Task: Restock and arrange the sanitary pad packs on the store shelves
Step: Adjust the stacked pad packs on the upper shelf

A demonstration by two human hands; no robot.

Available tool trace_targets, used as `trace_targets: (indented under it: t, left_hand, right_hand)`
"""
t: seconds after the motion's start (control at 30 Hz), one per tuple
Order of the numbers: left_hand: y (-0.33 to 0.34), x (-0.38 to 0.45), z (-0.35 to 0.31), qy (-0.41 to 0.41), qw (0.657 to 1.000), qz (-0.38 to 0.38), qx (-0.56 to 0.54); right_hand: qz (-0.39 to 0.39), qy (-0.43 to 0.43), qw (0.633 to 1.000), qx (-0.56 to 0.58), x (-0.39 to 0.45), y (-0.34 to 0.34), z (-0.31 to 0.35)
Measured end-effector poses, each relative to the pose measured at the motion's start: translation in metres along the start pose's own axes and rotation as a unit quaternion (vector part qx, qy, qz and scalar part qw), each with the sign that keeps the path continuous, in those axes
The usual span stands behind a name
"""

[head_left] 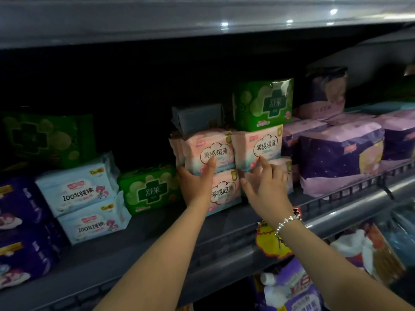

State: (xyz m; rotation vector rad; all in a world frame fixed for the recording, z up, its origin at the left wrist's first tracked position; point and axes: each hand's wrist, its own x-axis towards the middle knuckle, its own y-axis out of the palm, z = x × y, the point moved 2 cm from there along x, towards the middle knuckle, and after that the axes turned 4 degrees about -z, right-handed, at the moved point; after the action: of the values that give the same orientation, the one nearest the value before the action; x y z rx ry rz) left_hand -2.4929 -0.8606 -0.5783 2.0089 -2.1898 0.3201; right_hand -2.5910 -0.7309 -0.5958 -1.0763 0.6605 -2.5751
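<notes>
Pink sanitary pad packs stand stacked two high at the middle of the grey shelf (157,239). My left hand (197,179) presses flat against the upper left pink pack (208,144) and covers part of the lower one (226,191). My right hand (267,182) touches the upper right pink pack (258,145) with straight fingers, in front of the lower right pack (286,167). A green pack (263,104) sits on top of the right stack. A grey-blue pack (197,117) lies on the left stack.
A green pack (150,189) stands left of the pink stacks, beside two light blue packs (78,189) and dark purple packs (20,221). Purple and lilac packs (341,156) fill the right side behind a shelf rail (350,191). More goods lie on the lower shelf (368,248).
</notes>
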Motion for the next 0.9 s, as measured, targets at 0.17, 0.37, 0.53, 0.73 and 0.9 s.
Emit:
trace_targets:
  t: [0.17,0.37,0.53,0.73,0.9]
  left_hand:
    - [-0.001,-0.003,-0.005,0.017,0.999,-0.009,-0.033]
    - [-0.032,-0.006,-0.018,0.023,0.998,-0.024,-0.047]
    - [-0.09,-0.015,-0.046,0.046,0.996,-0.049,-0.06]
    - [-0.165,-0.051,-0.077,0.023,0.993,-0.044,-0.111]
    - [-0.239,-0.105,-0.071,-0.038,0.984,-0.058,-0.162]
  right_hand:
    - [0.019,0.007,0.999,0.025,0.002,-0.002,-0.002]
    - [0.045,0.018,0.997,0.057,-0.004,-0.012,0.001]
    - [0.054,-0.005,0.994,0.09,-0.025,-0.022,0.029]
    - [0.156,-0.014,0.953,0.259,-0.081,-0.048,0.113]
    - [0.261,0.027,0.887,0.379,-0.15,-0.074,0.165]
